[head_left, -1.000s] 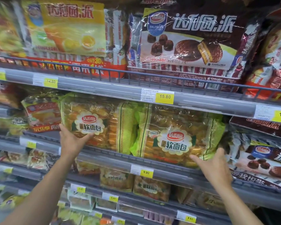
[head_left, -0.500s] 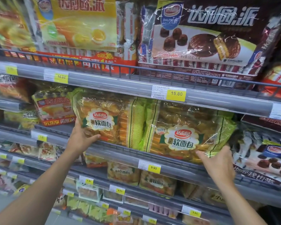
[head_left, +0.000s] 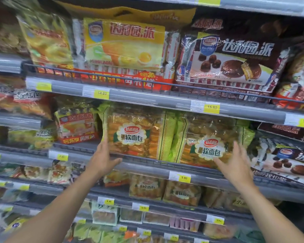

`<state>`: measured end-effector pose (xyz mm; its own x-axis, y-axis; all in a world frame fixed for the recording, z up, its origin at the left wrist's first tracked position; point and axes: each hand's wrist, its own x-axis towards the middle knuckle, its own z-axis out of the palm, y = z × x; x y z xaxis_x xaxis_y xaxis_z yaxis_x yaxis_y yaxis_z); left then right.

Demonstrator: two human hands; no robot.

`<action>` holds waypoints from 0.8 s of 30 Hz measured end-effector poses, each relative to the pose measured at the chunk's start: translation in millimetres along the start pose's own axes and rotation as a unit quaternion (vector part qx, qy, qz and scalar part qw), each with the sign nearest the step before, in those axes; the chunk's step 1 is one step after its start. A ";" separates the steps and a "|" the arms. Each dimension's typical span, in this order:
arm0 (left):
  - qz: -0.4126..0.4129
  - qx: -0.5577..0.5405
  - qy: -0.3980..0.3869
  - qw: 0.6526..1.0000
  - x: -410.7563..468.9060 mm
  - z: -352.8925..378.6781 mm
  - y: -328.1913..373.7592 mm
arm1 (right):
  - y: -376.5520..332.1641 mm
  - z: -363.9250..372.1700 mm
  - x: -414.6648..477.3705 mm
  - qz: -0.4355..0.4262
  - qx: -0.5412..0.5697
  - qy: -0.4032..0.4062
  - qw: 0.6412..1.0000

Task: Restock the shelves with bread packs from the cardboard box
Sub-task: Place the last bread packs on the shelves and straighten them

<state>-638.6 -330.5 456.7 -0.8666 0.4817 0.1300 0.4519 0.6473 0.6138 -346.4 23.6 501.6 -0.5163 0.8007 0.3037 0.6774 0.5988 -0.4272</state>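
Two green-edged clear bread packs stand side by side on the middle shelf (head_left: 147,165). My left hand (head_left: 104,158) rests against the lower left corner of the left bread pack (head_left: 130,134), fingers spread, thumb by the shelf rail. My right hand (head_left: 235,163) lies flat, fingers apart, on the front lower right of the right bread pack (head_left: 211,141). Neither hand wraps around a pack. The cardboard box is out of view.
Above, large yellow pie packs (head_left: 125,44) and brown chocolate pie packs (head_left: 232,60) fill the upper shelf. A red-and-yellow pack (head_left: 75,127) stands left of the bread. Smaller bread packs (head_left: 147,186) sit on lower shelves. Yellow price tags (head_left: 211,107) line the rails.
The view has tilted upward and shifted left. My right hand moved from the right pack's lower right corner onto its front. My left hand slid lower along the left pack's corner.
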 end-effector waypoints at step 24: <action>0.210 0.163 0.047 0.963 -66.5 23.0 -1.5 | -48.7 38.5 -105.3 -0.191 -0.052 -0.033 0.980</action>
<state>-576.8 -350.0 429.2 -0.6018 0.6954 0.3927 0.7954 0.5662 0.2162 -345.2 -90.4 457.7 -0.7723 0.5180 0.3678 0.4769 0.8552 -0.2030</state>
